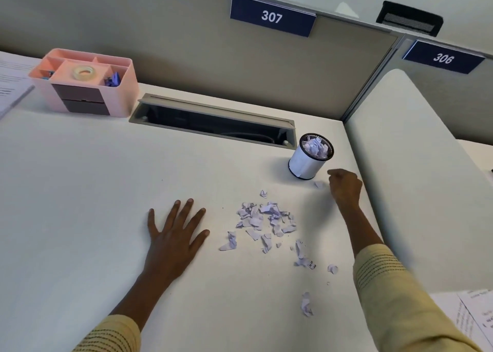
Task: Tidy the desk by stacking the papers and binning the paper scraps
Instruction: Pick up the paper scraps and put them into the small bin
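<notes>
The wide white desk (80, 191) carries a pink plastic organiser (85, 85) at its back left. The left hand (173, 234) lies flat on it, fingers spread, holding nothing. The right hand (345, 189) is curled just beside the small black mesh bin (309, 157), which is stuffed with crumpled paper; whether it holds anything I cannot tell. Torn white paper scraps (264, 218) are scattered between the hands.

We see a white desk (80, 191) holding torn paper scraps (264, 218), a mesh bin (306, 162) far right, a pink organiser (85, 85) far left, and printed papers (477, 317) near right.
</notes>
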The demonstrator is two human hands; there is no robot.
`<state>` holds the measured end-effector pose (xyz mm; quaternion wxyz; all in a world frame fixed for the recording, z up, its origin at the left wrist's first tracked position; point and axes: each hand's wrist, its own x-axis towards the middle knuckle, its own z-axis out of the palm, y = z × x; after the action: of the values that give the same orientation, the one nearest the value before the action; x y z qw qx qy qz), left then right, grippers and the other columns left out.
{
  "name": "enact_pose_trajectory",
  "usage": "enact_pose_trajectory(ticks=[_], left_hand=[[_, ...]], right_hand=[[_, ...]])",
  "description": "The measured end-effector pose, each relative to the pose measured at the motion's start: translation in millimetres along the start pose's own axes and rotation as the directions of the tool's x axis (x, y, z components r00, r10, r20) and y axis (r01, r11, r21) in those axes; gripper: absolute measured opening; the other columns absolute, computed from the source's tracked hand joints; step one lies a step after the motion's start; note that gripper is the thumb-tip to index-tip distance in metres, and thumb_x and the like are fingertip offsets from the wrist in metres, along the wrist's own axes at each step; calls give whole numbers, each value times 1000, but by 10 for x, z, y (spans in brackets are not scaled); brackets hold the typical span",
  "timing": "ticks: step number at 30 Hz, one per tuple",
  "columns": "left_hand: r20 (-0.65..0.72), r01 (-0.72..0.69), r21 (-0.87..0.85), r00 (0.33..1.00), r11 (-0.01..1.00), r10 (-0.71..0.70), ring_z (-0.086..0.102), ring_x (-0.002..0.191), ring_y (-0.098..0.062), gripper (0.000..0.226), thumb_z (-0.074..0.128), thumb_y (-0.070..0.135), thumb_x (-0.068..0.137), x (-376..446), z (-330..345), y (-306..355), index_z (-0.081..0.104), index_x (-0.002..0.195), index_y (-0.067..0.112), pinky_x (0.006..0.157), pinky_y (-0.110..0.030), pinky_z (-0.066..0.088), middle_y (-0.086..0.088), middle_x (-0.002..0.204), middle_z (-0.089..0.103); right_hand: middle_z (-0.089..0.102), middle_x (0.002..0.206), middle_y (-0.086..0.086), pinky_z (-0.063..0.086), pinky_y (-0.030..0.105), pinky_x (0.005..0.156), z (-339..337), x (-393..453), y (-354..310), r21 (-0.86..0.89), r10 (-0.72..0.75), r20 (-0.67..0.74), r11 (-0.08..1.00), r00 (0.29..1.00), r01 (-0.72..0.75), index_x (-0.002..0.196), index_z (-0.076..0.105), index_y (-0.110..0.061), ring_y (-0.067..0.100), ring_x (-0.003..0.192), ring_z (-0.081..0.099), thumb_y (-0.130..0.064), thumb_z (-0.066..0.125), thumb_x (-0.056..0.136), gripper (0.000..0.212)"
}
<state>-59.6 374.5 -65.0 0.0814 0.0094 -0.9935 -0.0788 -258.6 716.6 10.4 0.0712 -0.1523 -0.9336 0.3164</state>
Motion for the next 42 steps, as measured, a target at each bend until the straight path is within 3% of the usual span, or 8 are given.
enact_pose_trajectory(ticks=[4, 10, 15, 20, 29, 35, 39, 42], left_hand=[[-47, -7, -69, 999, 998, 3, 45, 132, -32, 50, 27, 45, 98, 146, -85, 178, 65, 114, 16, 111, -58, 14, -11, 128, 60], [39, -85, -339, 994, 937, 105, 36, 138, -28, 70, 9, 57, 98, 307, -1, 381, 54, 132, 16, 116, -37, 16, -11, 144, 45], [45, -27, -288, 998, 957, 42, 39, 135, -32, 55, 27, 44, 95, 477, 52, 221, 57, 129, 12, 115, -44, 25, -15, 145, 43], [61, 4, -316, 998, 949, 16, 31, 140, -33, 59, 28, 51, 91, 580, 107, 103, 56, 129, 15, 113, -44, 25, -12, 148, 41], [38, -11, -294, 999, 956, 23, 28, 142, -30, 55, 29, 50, 93, 547, 173, 88, 52, 133, 20, 115, -45, 25, -9, 150, 37], [28, -9, -302, 999, 953, 19, 30, 141, -29, 56, 30, 51, 92, 554, 184, 84, 53, 133, 20, 113, -46, 27, -8, 150, 39], [8, -19, -299, 1000, 954, 23, 32, 140, -31, 55, 32, 50, 92, 559, 201, 84, 54, 131, 18, 112, -47, 29, -9, 148, 41], [0, -22, -295, 1000, 955, 23, 33, 139, -31, 54, 32, 49, 93, 565, 206, 88, 55, 131, 18, 112, -47, 30, -10, 148, 42]], right_hand=[[52, 137, 13, 33, 33, 106, 271, -369, 193, -74, -158, 233, 981, 959, 180, 127, 57, -6, 30, 127, 47, -13, 45, 96, 33], [36, 147, 12, 32, 42, 109, 477, -1057, 119, -20, -401, 389, 896, 829, 443, 131, 51, -7, 29, 135, 33, -35, 48, 92, 47], [25, 154, 3, 29, 42, 112, 458, -1248, -122, 101, -399, 465, 911, 790, 400, 142, 39, -25, 22, 139, 29, -44, 57, 89, 59], [16, 157, -1, 34, 42, 104, 489, -1272, -290, -227, -429, 624, 699, 652, 678, 145, 29, -36, 29, 139, 21, -20, 49, 93, 58], [72, 95, 8, 48, 24, 72, 319, -1119, -295, -196, -373, 526, 821, 764, 536, 89, 76, -11, 25, 88, 65, -8, 67, 75, 17], [66, 53, -18, 44, 4, 54, -213, -745, -579, 238, -282, 406, 951, 869, 197, 80, 76, -2, -5, 50, 59, 4, 73, 71, 11], [59, 46, -26, 35, 4, 50, -429, -307, -787, 149, -322, 208, 944, 924, 295, 80, 77, -14, -9, 47, 51, -2, 74, 67, 18], [65, 52, -10, 34, 5, 53, -437, -5, -884, 95, -324, 102, 944, 941, 315, 80, 76, -18, -7, 51, 54, -4, 74, 70, 17]])
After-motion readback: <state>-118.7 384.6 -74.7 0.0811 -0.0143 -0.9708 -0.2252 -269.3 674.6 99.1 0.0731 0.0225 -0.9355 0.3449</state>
